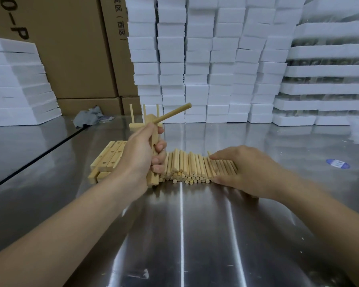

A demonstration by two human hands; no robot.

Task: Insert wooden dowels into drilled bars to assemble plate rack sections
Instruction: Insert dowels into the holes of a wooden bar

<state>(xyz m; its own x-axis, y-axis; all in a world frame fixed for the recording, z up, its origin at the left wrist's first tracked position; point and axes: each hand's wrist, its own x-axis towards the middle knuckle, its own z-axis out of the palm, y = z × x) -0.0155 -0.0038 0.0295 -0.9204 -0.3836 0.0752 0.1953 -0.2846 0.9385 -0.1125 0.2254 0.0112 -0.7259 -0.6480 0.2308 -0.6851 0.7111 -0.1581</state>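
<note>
steel table (195,235) | foam blocks (197,59) stacked behind | cardboard boxes (71,59) back left | grey rag (89,118) | blue sticker (337,163)
</note>
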